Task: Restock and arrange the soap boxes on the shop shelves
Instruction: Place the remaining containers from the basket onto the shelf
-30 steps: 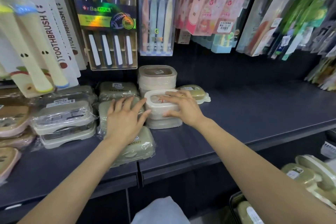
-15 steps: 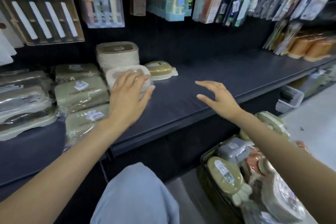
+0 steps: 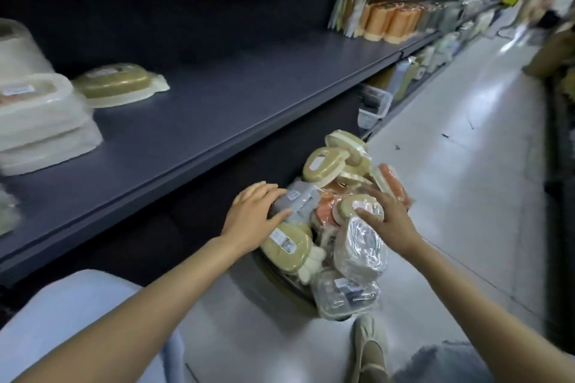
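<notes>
A heaped basket (image 3: pixel 281 274) of wrapped soap boxes sits on the floor (image 3: pixel 451 196) below the dark shelf (image 3: pixel 217 109), a beige shoe (image 3: pixel 370 348) just beside it. On the shelf stand a cream stack (image 3: pixel 40 121) and one green soap box (image 3: pixel 119 84), with orange containers (image 3: pixel 392 20) farther along (much of this is motion-blurred). The left hand (image 3: pixel 253 218) rests spread on a grey box (image 3: pixel 295 202); the right hand (image 3: pixel 389 216), fingers apart, touches a green-lidded box (image 3: pixel 351 208). Half a second ago the left hand lay on the shelf stack and the right hovered; both have dropped to the basket.
</notes>
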